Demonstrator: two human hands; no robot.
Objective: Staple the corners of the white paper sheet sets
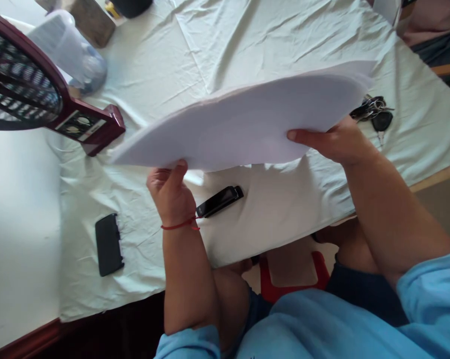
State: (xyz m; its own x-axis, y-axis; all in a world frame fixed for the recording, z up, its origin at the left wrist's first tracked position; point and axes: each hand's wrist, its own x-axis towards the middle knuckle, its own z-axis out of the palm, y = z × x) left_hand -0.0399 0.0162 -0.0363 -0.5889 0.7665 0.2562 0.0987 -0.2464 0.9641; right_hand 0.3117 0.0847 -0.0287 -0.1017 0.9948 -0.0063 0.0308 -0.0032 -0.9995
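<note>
A stack of white paper sheets (pixel 235 119) is held up above the table, bowed along its far edge. My left hand (pixel 172 192) grips its near left edge, thumb on top and fingers partly hidden beneath. At the right end, my right hand (pixel 337 142) holds the stack with the thumb stretched across the upper sheet; its other fingers are hidden under the paper. A black stapler (pixel 220 201) lies on the cloth just right of my left wrist, below the sheets.
A pale cloth (pixel 284 199) covers the table. Keys (pixel 376 110) lie beside my right hand. On the left are a black phone-like case (pixel 108 244), a dark red racket-shaped device (pixel 93 127) and a translucent plastic container (pixel 60 40). A red-edged stool (pixel 265 284) shows below the table edge.
</note>
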